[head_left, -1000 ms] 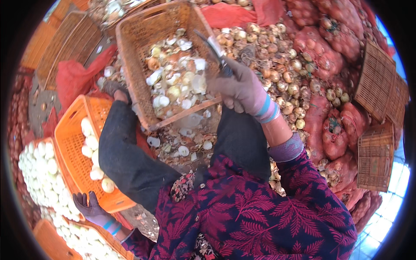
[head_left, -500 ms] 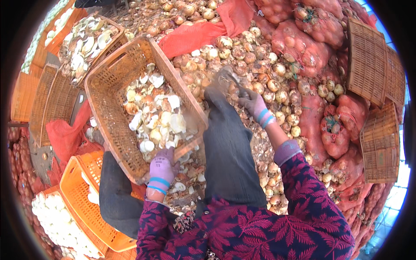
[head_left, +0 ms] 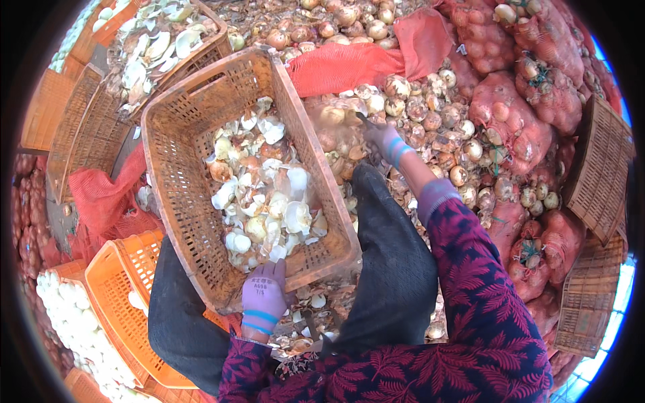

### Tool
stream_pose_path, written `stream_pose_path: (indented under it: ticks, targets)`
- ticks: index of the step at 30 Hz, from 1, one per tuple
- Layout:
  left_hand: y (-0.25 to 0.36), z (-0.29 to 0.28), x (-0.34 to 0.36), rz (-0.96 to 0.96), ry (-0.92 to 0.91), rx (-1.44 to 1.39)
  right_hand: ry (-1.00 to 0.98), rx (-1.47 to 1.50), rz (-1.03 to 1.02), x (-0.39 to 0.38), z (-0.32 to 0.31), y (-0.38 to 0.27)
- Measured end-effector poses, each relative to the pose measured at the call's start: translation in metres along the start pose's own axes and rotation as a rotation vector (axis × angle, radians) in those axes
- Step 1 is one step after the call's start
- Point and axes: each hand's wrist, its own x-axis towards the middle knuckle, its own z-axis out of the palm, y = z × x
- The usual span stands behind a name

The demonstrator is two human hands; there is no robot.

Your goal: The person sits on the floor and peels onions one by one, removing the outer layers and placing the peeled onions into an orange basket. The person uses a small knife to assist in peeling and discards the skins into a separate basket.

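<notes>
My left hand [head_left: 264, 295], in a lilac glove, grips the near rim of a worn orange plastic crate [head_left: 166, 191]. The crate lies tilted between my legs, holding white peels and onion scraps [head_left: 265, 201]. My right hand [head_left: 386, 141], also gloved, is closed on a dark-handled cutting tool [head_left: 363, 119] just right of the crate, over loose brown onions [head_left: 396, 91]. The tool's far end and the onions by it are blurred.
Red mesh sacks of onions [head_left: 504, 121] and upturned crates [head_left: 591, 158] line the right. A red mesh sheet [head_left: 349, 67] lies beyond the crate. At left are orange crates [head_left: 114, 282], white peeled onions [head_left: 70, 305] and a heaped scrap crate [head_left: 158, 47].
My left hand came up from the lower left onto the crate rim. My right hand, with the tool, moved from over the crate to the onions at its right. The crate has shifted in view.
</notes>
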Motion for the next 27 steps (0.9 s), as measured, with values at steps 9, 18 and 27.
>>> stream_pose_path:
  ticks: [9,18,27]
  targets:
    - [-0.006,-0.012,0.013,-0.011,0.32,-0.717,-0.147,-0.149,-0.283,-0.267,-0.039,-0.085]
    - [0.039,-0.102,-0.043,0.098,0.537,0.2,-0.609,-0.342,-0.137,-0.419,0.061,-0.098]
    - [-0.049,-0.007,-0.132,-0.281,0.789,-0.632,-0.477,-0.325,-0.522,-0.42,0.156,-0.041]
